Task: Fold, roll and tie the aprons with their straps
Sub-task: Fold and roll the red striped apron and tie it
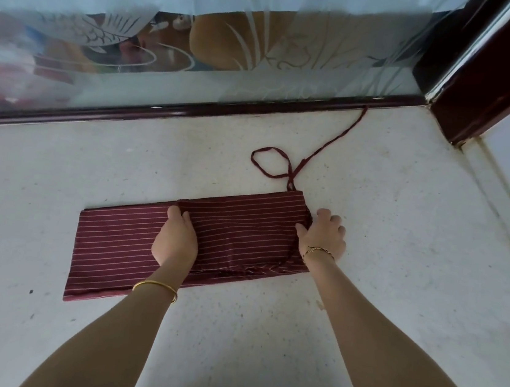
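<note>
Right forearm (388, 354) over speckled counter (261, 339), striped apron (119, 241), etched glass (294, 69) behind.

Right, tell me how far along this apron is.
Done: the striped apron lies folded into a long band. In hand: the left hand and right hand grip its turned-over right end. Left: rolling the rest and tying the strap, which lies loose.

Maroon pinstriped apron (118, 250) lies folded flat (right end doubled over), strap (327, 144) trailing.
</note>
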